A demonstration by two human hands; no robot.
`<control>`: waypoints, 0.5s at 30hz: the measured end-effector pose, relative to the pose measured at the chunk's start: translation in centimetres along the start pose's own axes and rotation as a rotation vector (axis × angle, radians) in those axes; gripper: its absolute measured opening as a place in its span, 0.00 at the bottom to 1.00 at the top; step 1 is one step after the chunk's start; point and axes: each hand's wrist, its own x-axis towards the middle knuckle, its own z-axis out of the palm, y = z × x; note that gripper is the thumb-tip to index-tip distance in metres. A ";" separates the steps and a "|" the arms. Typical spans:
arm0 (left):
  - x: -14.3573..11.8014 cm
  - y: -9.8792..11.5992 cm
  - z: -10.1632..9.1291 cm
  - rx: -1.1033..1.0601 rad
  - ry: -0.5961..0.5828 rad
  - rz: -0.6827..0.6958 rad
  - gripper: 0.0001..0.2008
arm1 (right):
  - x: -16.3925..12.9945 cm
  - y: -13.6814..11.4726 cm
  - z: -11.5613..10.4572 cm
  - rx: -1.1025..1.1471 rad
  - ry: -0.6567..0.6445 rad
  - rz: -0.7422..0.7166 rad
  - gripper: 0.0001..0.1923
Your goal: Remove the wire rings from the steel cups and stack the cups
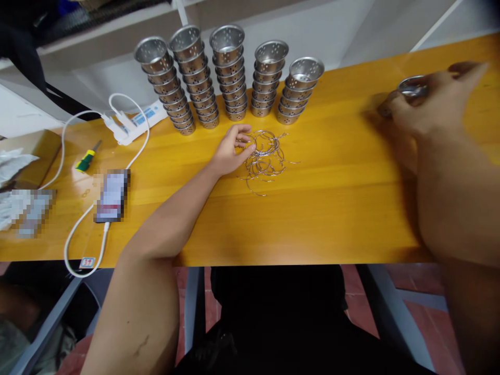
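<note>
two hands are working on the yellow table (332, 208), well apart from each other. your left hand (230, 151) is reaching forward to the pile of wire rings (265, 156) in the middle of the table; its fingers (244, 140) are lying loosely curled and partly spread over the left edge of the pile, touching the rings, with thumb and forefinger pinching toward one ring, though you cannot tell whether they are actually closing on it. your right hand (429, 107) is hovering over the far right of the table and is blurring in the view; its fingers are wrapping around a small metal cup (412, 88), whose rim is showing above the knuckles, so this hand is closing on the cup.

the rings are lying in a loose tangle just in front of five stacks of perforated cups (230, 78), which are standing in a row along the far edge of the table, each stack leaning a little. the rightmost stack is the shortest.

to the left of your left arm a phone (112, 195) is lying flat with a white cable (84, 239) running from it and looping off the near edge. a power strip (135, 122) is sitting at the far edge, and a green-handled screwdriver (88, 159) is lying between the strip and the phone. crumpled paper (11, 164) is resting at the far left.
</note>
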 end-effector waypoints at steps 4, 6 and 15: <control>0.0 1.0 -0.1 -0.022 -0.026 -0.033 0.29 | -2.3 -4.3 -3.9 0.111 -0.014 -0.145 0.44; 0.0 1.3 -0.2 -0.041 -0.030 -0.038 0.30 | -4.0 -6.1 -5.2 0.302 -0.158 -0.335 0.39; -0.2 1.5 -0.4 -0.042 -0.008 -0.039 0.29 | -5.2 -17.0 -2.1 0.663 -0.566 -0.404 0.58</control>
